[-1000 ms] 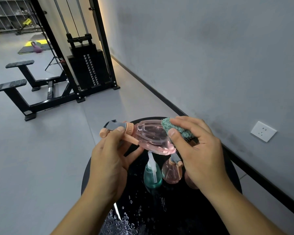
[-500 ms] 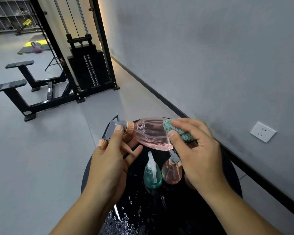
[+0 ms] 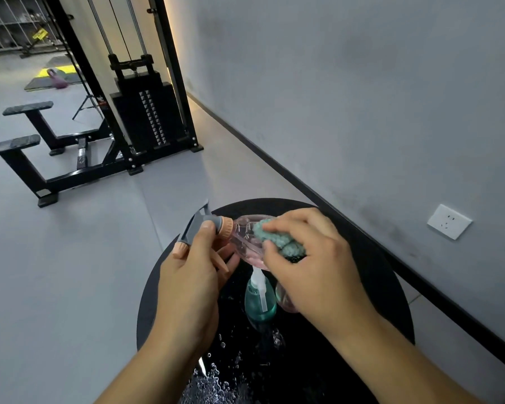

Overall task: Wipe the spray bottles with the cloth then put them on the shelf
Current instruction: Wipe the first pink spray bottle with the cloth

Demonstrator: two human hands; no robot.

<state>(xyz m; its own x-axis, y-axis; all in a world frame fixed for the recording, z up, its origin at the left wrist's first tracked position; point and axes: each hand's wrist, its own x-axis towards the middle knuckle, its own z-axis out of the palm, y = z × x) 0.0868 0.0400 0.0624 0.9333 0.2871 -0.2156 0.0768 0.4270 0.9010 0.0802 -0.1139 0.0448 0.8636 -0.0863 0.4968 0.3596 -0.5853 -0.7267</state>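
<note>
I hold the pink spray bottle [image 3: 245, 242] sideways above the round black bench [image 3: 391, 287], my left hand [image 3: 193, 281] closed in a grip round its neck by the orange collar, my right hand [image 3: 312, 263] pinching the teal cloth [image 3: 277, 239] against the body. I judge it light, thin-walled and slippery (water beads the bench), so the neck is the safest hold. A teal bottle [image 3: 258, 301] stands below.

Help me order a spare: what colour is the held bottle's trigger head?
Grey trigger head with a peach nozzle tip, clearest in the head view.
</note>
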